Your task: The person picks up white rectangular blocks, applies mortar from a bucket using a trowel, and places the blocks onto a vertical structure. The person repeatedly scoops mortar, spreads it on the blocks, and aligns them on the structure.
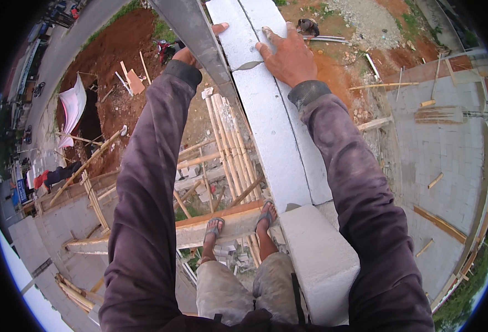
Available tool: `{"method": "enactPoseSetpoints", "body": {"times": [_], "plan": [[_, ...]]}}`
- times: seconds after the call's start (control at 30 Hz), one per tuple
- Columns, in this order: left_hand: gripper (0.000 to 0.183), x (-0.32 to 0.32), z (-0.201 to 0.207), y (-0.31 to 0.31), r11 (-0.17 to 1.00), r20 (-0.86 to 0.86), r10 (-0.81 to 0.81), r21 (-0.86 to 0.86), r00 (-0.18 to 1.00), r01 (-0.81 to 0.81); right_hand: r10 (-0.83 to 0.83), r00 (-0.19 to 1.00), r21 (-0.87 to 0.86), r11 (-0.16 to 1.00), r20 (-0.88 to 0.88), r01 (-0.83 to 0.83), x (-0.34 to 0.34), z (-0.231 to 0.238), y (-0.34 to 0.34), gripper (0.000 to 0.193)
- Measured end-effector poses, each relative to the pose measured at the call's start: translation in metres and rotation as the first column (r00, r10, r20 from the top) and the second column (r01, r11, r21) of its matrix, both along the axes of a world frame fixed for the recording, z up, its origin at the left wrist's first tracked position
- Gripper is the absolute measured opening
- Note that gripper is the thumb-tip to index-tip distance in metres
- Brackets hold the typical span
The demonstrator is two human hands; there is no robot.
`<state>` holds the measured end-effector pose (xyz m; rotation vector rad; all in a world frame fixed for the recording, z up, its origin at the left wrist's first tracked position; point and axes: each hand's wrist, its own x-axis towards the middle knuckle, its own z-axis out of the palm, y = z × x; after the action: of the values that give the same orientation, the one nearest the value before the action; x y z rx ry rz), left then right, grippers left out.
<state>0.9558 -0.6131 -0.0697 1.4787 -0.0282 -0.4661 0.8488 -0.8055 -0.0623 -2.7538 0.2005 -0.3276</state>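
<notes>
Pale grey lightweight blocks (271, 133) run away from me in a narrow row, with a long dark seam along their top. Grey mortar (249, 65) shows at a cross joint. My right hand (289, 55) lies on the far block (234, 14), its fingers spread over the top near the seam. Beyond a grey straight-edged beam (197, 33) is my left hand (186, 56), mostly hidden by it; one digit shows against the far block's left edge. A larger-looking block (321, 265) stands at the near end, close to my body.
High above the ground, my sandalled feet (213, 226) stand on a narrow ledge (188, 235). Bamboo poles (230, 144) rise below on the left. A grey slab (432, 166) with loose timber spreads to the right. Another person (308, 27) is far down past my right hand.
</notes>
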Motion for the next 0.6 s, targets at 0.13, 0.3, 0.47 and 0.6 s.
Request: {"method": "enactPoseSetpoints", "body": {"times": [0.13, 0.3, 0.47, 0.6], "plan": [[0.067, 0.004, -0.004, 0.001, 0.998, 0.035, 0.003, 0.070, 0.999, -0.005, 0.004, 1.000, -0.013, 1.000, 0.016, -0.004, 0.000, 0.000, 0.000, 0.052], [0.068, 0.018, -0.013, 0.008, 0.986, 0.066, -0.094, 0.144, 0.993, 0.084, 0.012, 1.000, 0.024, 1.000, -0.022, -0.011, 0.001, -0.002, -0.003, 0.054], [0.068, 0.023, -0.025, 0.011, 0.957, 0.143, -0.063, 0.290, 0.988, 0.019, 0.070, 0.997, 0.049, 0.996, -0.013, -0.069, 0.004, -0.004, -0.009, 0.064], [0.067, 0.017, -0.023, 0.013, 0.948, 0.134, -0.087, 0.316, 0.987, 0.040, 0.139, 0.990, 0.037, 0.990, -0.018, -0.138, 0.003, -0.003, -0.011, 0.093]]}}
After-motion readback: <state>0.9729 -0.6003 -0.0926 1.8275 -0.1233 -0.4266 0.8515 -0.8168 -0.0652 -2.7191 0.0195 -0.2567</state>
